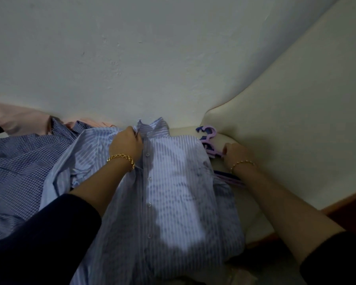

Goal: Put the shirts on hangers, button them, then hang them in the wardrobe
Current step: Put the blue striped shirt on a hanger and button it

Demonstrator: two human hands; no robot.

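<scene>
A light blue striped shirt (173,182) lies flat on a cream cushion, collar toward the wall, its button row running down the middle. My left hand (126,144) pinches the shirt's front edge just below the collar. To the right of the shirt lies a small stack of purple and blue plastic hangers (209,140). My right hand (235,154) grips the lilac hanger at the top of that stack, fingers curled round its arm.
A dark blue checked shirt (23,161) is spread at the left, with a pink garment (19,118) behind it. A plain wall (152,58) rises straight ahead. A cream padded panel (296,120) stands at the right above a brown wooden edge (345,204).
</scene>
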